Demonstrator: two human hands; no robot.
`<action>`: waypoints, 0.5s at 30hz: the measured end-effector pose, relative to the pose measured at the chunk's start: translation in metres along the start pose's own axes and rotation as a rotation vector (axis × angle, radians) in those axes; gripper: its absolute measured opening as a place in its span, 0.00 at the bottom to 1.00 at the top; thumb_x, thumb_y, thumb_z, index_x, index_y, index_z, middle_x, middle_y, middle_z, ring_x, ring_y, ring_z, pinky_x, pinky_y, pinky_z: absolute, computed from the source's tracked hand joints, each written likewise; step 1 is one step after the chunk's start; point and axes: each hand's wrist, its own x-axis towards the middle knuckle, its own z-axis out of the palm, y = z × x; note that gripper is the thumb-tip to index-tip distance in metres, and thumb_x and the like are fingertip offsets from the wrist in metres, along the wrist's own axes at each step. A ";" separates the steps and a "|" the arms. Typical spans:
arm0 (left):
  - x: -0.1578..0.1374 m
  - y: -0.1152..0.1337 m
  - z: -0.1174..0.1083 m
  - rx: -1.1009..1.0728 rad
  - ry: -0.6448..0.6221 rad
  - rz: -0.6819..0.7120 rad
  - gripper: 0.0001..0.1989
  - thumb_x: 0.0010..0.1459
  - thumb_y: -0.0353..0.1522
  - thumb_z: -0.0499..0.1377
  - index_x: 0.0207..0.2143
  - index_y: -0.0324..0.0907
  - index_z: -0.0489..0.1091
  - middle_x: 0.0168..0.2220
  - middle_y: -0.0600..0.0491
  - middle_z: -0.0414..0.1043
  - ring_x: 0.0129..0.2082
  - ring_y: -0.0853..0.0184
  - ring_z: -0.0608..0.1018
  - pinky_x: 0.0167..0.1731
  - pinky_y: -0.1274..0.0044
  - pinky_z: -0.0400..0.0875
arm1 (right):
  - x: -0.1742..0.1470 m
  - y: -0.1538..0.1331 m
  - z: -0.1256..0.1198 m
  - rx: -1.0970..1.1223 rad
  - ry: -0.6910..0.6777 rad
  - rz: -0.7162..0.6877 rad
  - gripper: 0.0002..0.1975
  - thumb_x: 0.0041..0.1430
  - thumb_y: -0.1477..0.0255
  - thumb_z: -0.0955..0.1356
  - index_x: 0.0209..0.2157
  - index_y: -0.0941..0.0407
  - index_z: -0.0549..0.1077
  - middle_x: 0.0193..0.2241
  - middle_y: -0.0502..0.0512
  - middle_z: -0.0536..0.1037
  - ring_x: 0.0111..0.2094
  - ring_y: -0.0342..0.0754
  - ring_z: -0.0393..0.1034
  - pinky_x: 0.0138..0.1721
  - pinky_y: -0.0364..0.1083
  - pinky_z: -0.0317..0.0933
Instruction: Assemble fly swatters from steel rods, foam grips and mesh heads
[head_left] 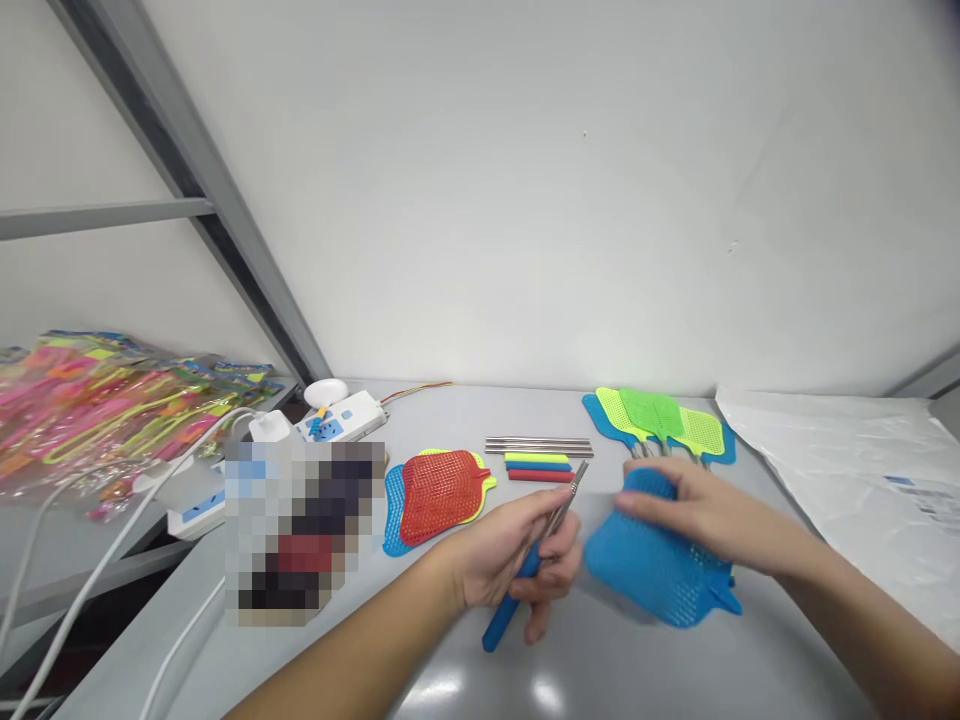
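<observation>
In my left hand (517, 555) is a metal rod with a blue handle (501, 622), held at a slant, its bare tip pointing up and away. My right hand (694, 510) grips a blue perforated fly swatter head (652, 575) by its far edge, and its pointed neck faces right and toward me. Rod and head are apart. Beyond my left hand lie loose metal rods (538, 447) and short yellow, blue and red handles (538, 467). Left of them rest overlapping swatter heads, a red one (442, 495) on top of yellow and blue ones.
Swatters with green, yellow and blue heads (652, 412) lie together at the back right. White plastic packaging (840, 470) covers the right side. Power strips (349, 415) and white cables run along the left, near a pixelated area. Bagged colourful goods (135, 410) fill the far left.
</observation>
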 end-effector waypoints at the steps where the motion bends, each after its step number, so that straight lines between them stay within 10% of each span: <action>1: 0.000 0.000 0.000 -0.012 -0.009 0.008 0.27 0.67 0.48 0.40 0.22 0.41 0.58 0.19 0.58 0.59 0.11 0.76 0.55 0.10 0.81 0.63 | 0.002 -0.001 -0.007 0.145 0.086 0.052 0.13 0.54 0.59 0.71 0.32 0.54 0.74 0.26 0.51 0.75 0.27 0.49 0.69 0.27 0.45 0.63; 6: 0.004 -0.006 -0.002 0.000 -0.013 -0.005 0.24 0.67 0.47 0.41 0.27 0.40 0.62 0.21 0.57 0.61 0.11 0.77 0.56 0.10 0.81 0.63 | 0.018 0.014 -0.010 0.795 0.574 0.025 0.18 0.56 0.57 0.69 0.24 0.53 0.61 0.15 0.42 0.57 0.14 0.38 0.49 0.12 0.39 0.47; 15: 0.010 -0.010 0.000 0.071 0.092 0.002 0.18 0.68 0.41 0.43 0.37 0.40 0.66 0.21 0.59 0.62 0.10 0.80 0.54 0.13 0.82 0.66 | 0.014 0.042 0.005 0.608 0.594 -0.126 0.15 0.60 0.56 0.68 0.30 0.52 0.66 0.18 0.43 0.54 0.18 0.39 0.48 0.16 0.39 0.46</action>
